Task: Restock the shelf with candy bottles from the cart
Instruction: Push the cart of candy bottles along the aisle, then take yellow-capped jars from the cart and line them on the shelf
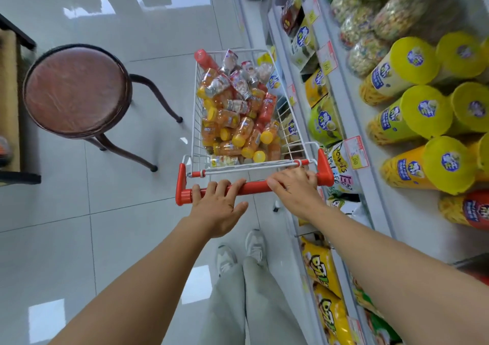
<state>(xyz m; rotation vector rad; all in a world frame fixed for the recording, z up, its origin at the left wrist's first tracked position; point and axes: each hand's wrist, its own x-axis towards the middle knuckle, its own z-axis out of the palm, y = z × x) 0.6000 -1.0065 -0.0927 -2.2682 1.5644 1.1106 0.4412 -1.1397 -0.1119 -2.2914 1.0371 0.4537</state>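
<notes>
both arms stretched forward, left grip (pixel 217 206) and right grip (pixel 293 185) curled over handle (pixel 254 187), left thumb spread

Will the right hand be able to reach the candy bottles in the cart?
Probably yes. The right hand grips the cart handle, and the candy bottles lie heaped just beyond it in the open-topped basket.

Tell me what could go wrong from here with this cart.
1. The cart sits close to the shelf; pushed on, it may snag the protruding price tags.
2. The candy bottles lie heaped loosely near the rim; a bump could tip one out.
3. The stool stands just left; steering away from the shelf might clip its leg.
</notes>
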